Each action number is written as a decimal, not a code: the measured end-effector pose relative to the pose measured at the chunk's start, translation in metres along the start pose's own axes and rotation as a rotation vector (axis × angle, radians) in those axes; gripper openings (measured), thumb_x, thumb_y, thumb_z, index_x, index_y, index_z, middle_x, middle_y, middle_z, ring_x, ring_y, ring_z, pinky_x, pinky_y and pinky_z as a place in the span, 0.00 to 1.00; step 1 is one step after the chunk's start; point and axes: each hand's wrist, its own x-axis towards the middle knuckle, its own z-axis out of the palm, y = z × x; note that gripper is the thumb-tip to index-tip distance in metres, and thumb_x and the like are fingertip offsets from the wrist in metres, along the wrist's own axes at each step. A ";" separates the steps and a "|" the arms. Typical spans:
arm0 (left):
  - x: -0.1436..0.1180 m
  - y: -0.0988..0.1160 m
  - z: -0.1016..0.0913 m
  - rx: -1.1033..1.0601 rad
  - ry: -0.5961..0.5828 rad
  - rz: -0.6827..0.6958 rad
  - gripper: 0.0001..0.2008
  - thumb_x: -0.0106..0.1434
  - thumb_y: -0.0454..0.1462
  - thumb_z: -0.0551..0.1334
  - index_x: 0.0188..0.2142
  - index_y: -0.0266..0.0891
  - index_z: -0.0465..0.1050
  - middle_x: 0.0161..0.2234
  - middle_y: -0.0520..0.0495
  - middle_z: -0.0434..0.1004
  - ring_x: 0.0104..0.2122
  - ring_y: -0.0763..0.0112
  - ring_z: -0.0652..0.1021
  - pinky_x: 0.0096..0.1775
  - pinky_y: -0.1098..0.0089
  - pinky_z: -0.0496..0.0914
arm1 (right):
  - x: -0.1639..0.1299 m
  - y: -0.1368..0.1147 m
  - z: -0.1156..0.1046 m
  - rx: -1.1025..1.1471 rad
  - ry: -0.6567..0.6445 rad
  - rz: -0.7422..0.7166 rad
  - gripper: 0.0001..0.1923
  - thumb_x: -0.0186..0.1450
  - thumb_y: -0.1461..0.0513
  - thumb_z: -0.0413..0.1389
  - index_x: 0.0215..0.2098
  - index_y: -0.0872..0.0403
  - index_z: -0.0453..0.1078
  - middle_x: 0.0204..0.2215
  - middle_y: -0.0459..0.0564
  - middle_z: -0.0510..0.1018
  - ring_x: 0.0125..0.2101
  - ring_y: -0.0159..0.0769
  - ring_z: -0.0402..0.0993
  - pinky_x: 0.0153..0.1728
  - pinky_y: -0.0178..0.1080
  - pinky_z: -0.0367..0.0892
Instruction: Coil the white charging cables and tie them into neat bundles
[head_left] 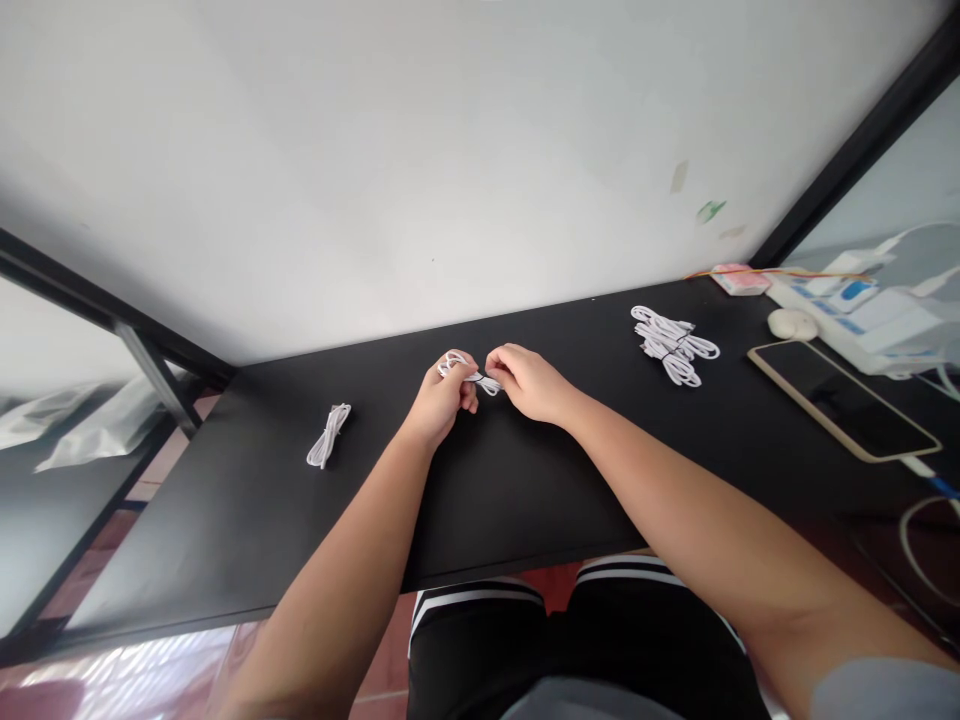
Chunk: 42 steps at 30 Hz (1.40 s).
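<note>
From the head view, the white cable bundle point(484, 381) is right between the two hands, just above the black tabletop point(525, 480) or maybe touching it, hard to say from this angle. Left hand point(441, 398) has thumb and fingers pinched down on it, loops poking out past the fingers on the far left side. The right end sticks out toward the right hand point(531, 385), with a dark tie around the bit between the hands. Right fingers are curled in close at that end, but I can't tell if they're pinching cable or only touching it

Edges-wise, the tabletop's far edge runs along the pale wall point(450, 200), a bit beyond the hands, and the near edge is just in front of the striped shorts point(480, 650). To the left, a single coiled cable point(328, 437) sits well apart from the left hand. Over on the right it's a cable pile point(675, 345), then a phone point(844, 400) and power strip point(832, 310) further right, with plain black surface between pile and right hand
</note>
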 end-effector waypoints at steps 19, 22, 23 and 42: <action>0.004 -0.006 -0.003 0.105 -0.013 0.185 0.03 0.61 0.35 0.60 0.33 0.41 0.65 0.18 0.59 0.62 0.14 0.78 0.68 0.19 0.76 0.61 | 0.000 0.002 0.001 0.322 -0.054 0.172 0.17 0.64 0.49 0.59 0.38 0.54 0.78 0.31 0.47 0.80 0.28 0.31 0.69 0.31 0.35 0.62; 0.003 -0.004 -0.001 0.098 0.009 0.175 0.07 0.63 0.39 0.62 0.31 0.41 0.65 0.18 0.59 0.62 0.15 0.76 0.69 0.19 0.75 0.64 | -0.001 0.002 0.002 0.311 -0.081 0.154 0.18 0.65 0.48 0.58 0.37 0.53 0.79 0.29 0.46 0.80 0.25 0.30 0.66 0.28 0.35 0.59; 0.002 -0.003 0.000 0.099 0.019 0.169 0.10 0.64 0.42 0.62 0.30 0.41 0.65 0.18 0.58 0.63 0.15 0.76 0.70 0.19 0.74 0.65 | -0.001 0.002 0.003 0.300 -0.075 0.146 0.17 0.65 0.48 0.58 0.37 0.53 0.79 0.28 0.46 0.79 0.25 0.30 0.66 0.28 0.35 0.58; -0.002 0.001 0.000 0.362 0.202 0.260 0.14 0.62 0.48 0.65 0.39 0.40 0.71 0.21 0.52 0.75 0.16 0.74 0.73 0.19 0.74 0.67 | -0.001 0.003 0.007 0.111 0.162 -0.015 0.09 0.68 0.58 0.58 0.40 0.51 0.81 0.34 0.49 0.77 0.31 0.34 0.73 0.36 0.37 0.67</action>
